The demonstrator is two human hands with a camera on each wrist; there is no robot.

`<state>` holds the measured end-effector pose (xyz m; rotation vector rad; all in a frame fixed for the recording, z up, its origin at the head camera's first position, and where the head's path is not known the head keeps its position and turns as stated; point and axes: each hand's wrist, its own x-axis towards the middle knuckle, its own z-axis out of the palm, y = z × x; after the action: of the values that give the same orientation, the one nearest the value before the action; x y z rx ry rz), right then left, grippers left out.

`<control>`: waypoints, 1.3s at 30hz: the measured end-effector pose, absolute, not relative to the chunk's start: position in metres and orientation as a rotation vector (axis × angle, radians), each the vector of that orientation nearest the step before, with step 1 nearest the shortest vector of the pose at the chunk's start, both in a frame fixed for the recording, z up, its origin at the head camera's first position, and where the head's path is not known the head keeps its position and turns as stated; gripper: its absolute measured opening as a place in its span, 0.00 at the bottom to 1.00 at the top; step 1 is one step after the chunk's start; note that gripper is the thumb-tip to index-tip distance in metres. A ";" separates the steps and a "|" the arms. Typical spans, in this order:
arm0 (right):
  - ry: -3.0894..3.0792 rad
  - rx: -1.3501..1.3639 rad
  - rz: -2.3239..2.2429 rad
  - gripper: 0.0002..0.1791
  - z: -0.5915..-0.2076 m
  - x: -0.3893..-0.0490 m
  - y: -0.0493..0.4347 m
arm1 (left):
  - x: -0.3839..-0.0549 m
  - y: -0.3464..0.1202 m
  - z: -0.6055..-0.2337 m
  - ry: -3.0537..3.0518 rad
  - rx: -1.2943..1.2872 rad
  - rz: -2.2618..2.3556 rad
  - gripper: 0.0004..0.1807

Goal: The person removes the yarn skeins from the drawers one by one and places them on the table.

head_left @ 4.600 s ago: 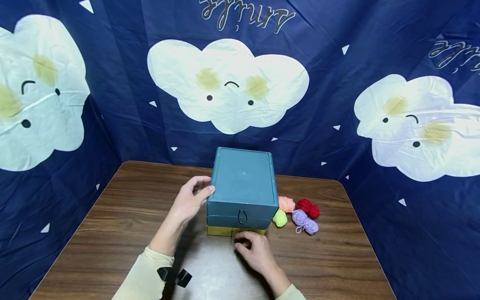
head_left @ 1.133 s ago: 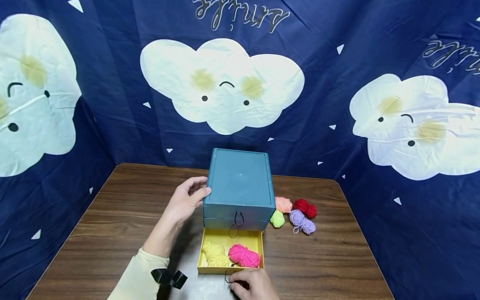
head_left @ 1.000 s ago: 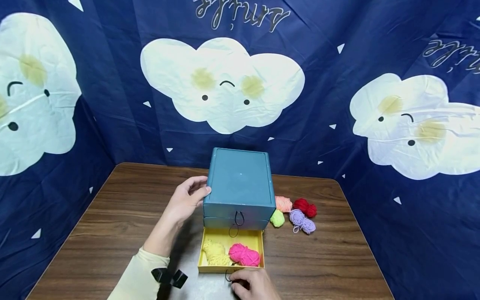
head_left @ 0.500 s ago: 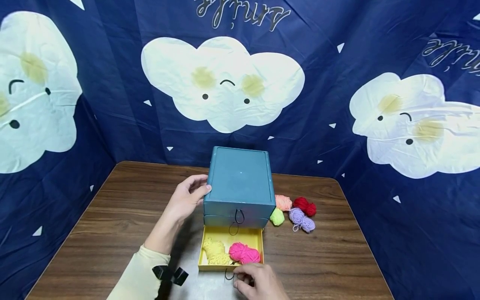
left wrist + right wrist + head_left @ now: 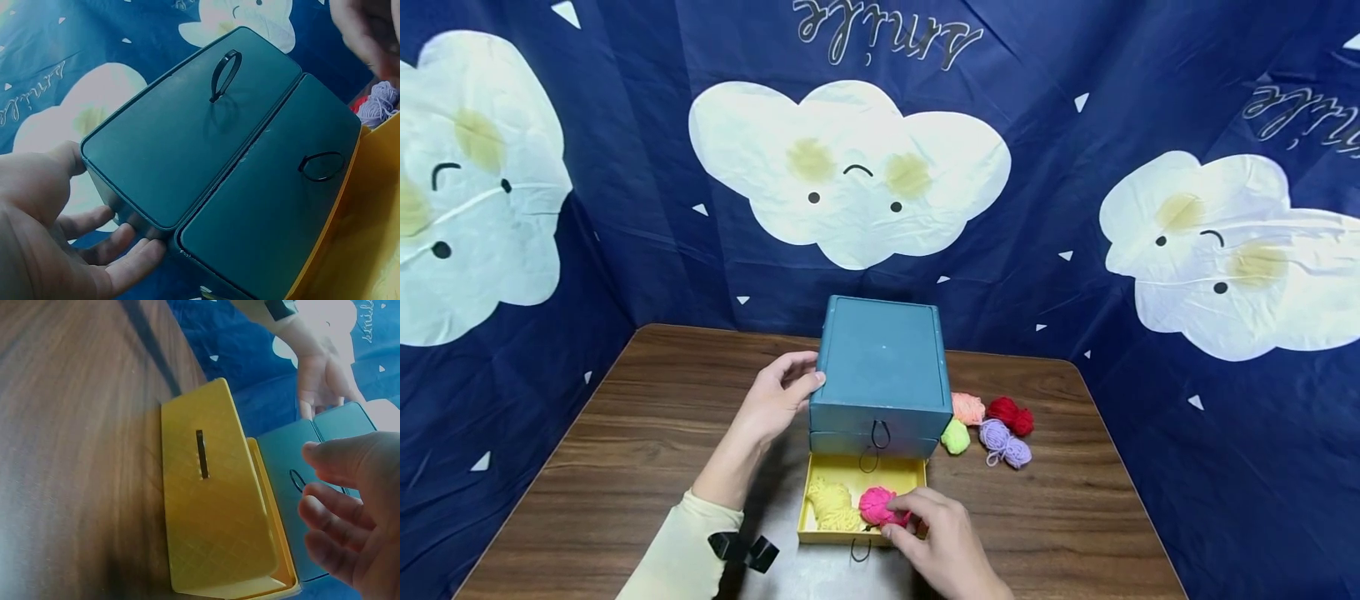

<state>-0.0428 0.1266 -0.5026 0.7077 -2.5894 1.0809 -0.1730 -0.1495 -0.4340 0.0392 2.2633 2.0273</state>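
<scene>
A blue-green drawer box [image 5: 883, 350] stands near the back of the table, its yellow bottom drawer [image 5: 831, 538] pulled out. My left hand [image 5: 777, 398] rests on the box's left side, thumb at the top edge; the left wrist view shows its fingers [image 5: 134, 265] spread along the side. In the drawer lie a yellow yarn skein [image 5: 833, 504] at left and a pink yarn ball [image 5: 876, 503] at right. Over the drawer's right front corner, my right hand [image 5: 947, 537] reaches to the pink yarn, fingers apart and partly covering it. Contact is unclear.
Right of the box lie peach [image 5: 967, 408], lime green [image 5: 956, 437], red [image 5: 1011, 415] and lilac [image 5: 1004, 443] yarn balls. Black loop pulls, one [image 5: 881, 434] on the upper drawer, hang from the drawer fronts. A dark blue cloud-print cloth [image 5: 1045, 167] surrounds the wooden table [image 5: 647, 433].
The bottom drawer has come out toward me, pulled by my right hand. That hand has since let go of the loop and moved up to the pink yarn. My left hand stays at the box.
</scene>
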 end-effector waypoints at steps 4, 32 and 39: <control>-2.598 0.661 1.031 0.12 -0.503 -0.049 0.126 | -0.172 -0.149 -0.435 2.258 0.038 2.037 0.27; -2.846 0.626 0.782 0.15 -0.524 -0.071 0.116 | -0.172 -0.149 -0.436 2.253 0.033 2.042 0.27; -2.899 0.600 0.722 0.15 -0.525 -0.075 0.113 | -0.172 -0.149 -0.436 2.259 0.033 2.043 0.27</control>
<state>-0.0748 0.1126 -0.5253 0.5996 -2.8993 0.7219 -0.1720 -0.1488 -0.4357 0.0335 2.2592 2.0434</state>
